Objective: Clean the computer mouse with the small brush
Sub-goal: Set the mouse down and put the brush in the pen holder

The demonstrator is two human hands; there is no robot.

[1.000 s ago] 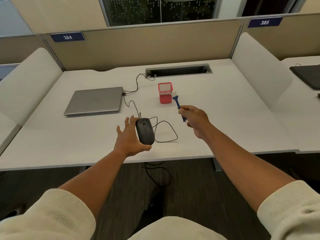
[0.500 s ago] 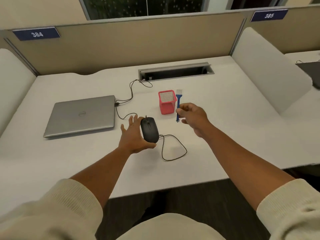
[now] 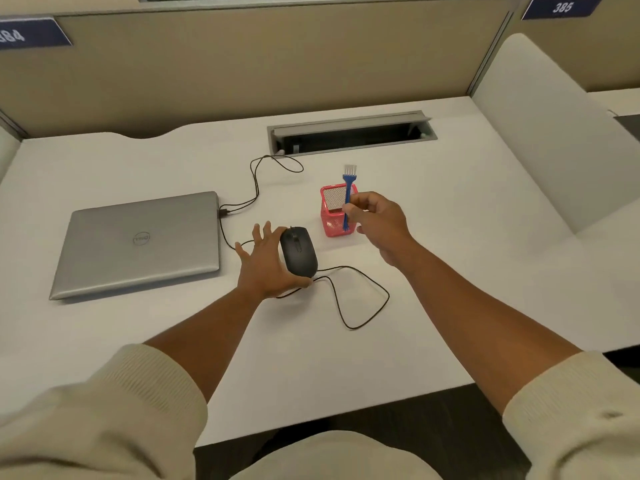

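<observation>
Brush: the small blue brush (image 3: 347, 199) is now upright, bristles at the top and handle tip pointing down, where 1 second ago it slanted with its bristle end against the red mesh pen holder (image 3: 337, 211); it now hangs in front of the holder, clear of the desk.
Right hand: the right hand (image 3: 379, 221) pinches the brush handle at mid-length, fingers curled round it, and has risen and drawn in toward the mouse.
Mouse: the black wired mouse (image 3: 298, 251) lies on the white desk (image 3: 450, 237), between the closed grey laptop (image 3: 138, 242) and the pen holder, its cable (image 3: 349, 299) looping toward the person.
Left hand: the left hand (image 3: 265, 266) steadies the mouse as before, fingers straight along its left side, thumb at the near end.
Meaning: the brush is picked up and the mouse is braced, so I judge the fetching done; no bristle has met the mouse yet, and the brush must be turned bristles-down first.
</observation>
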